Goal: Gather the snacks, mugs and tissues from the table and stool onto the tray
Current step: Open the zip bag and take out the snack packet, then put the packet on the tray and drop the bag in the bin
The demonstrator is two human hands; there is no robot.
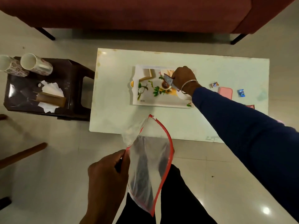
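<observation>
White table [210, 120] fills mid-frame, tray [161, 102] at its centre. Right hand [182, 78] pinches a snack [168, 80] over the tray; left hand [106, 173] grips a bag [150, 167], lower centre. Mugs [35, 64] lie tipped on the stool [76, 88], upper left — they could roll off.

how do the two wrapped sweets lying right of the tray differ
The orange-brown sweet lies nearer the tray, left of the pink case; the blue sweet lies right of the case. Their wrapper colours differ. Both are small, lie on the table, and are not yet gathered.
</observation>
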